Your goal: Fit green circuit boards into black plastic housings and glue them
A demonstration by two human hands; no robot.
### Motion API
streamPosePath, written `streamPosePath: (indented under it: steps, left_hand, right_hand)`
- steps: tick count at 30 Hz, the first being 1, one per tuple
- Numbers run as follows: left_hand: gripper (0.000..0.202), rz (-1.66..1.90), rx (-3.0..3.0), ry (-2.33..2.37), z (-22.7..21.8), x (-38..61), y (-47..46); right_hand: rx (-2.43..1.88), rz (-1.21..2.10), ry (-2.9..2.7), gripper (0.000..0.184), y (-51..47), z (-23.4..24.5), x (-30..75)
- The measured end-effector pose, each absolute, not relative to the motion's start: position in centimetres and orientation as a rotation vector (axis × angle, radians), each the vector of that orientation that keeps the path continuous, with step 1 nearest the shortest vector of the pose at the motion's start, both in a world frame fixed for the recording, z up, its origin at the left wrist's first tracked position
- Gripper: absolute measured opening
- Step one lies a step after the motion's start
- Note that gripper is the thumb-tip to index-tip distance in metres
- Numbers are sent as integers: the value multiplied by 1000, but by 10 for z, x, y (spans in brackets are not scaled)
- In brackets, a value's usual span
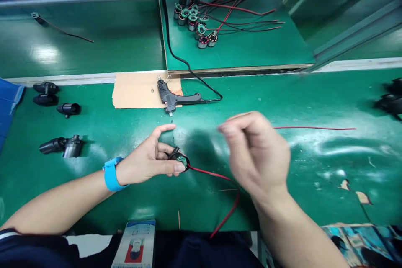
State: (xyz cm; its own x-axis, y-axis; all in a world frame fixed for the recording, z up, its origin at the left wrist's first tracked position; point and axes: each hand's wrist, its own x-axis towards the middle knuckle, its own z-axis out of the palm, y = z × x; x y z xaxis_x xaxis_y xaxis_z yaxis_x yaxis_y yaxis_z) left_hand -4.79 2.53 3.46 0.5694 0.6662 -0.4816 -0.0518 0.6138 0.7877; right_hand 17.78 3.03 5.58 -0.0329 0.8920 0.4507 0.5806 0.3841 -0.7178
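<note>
Above the bench, my left hand grips a small black round housing, its thumb pressed on the rim and its index finger stretched out. A green circuit board shows inside the housing's open end. From there a red wire curves right and down over the bench's front edge. My right hand is raised to the right of the housing, apart from it. Its thumb and index finger are pinched together and blurred; whatever is between them cannot be made out. A black glue gun lies beyond both hands.
The glue gun rests partly on cardboard, its black cord running upward. Wired motors crowd a raised board. Black housings lie left, and a red wire stretches right. A printed box is at the front edge.
</note>
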Motion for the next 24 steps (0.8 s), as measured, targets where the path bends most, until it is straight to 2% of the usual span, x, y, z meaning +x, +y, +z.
streamPosePath:
  steps: [2, 4, 8, 10, 13, 15, 18, 20, 24]
  left_hand:
    - [101, 475, 786, 841, 36, -48, 26]
    - [107, 476, 777, 824, 37, -49, 27]
    - [117, 493, 796, 818, 38, -49, 26]
    - [121, 507, 802, 822, 39, -49, 26]
    - [125, 500, 797, 843, 39, -49, 25]
    - [125, 475, 795, 859, 39, -49, 25]
    - [121, 462, 795, 860, 38, -50, 26]
    - [121, 446, 785, 837, 39, -49, 26]
    - [126, 427, 781, 800, 40, -49, 26]
  right_hand:
    - [-1298, 486, -1497, 37, 35, 55, 187]
    - [-1239, 656, -1436, 42, 39, 55, 192]
    - [-1100, 1048, -1693, 9, 38, 61, 184]
    - [-1018, 1181, -1853, 17, 35, 64, 177]
    - [-906, 1272, -2001, 14, 28, 61, 168]
    - [-845, 1108, -2052, 13, 25, 54, 163]
    - [-793, 538, -2080, 10, 22, 45, 155]
    - [-806, 290, -2015, 10, 22, 43, 155]
    - [-1060, 242, -1780, 7, 25, 47, 170]
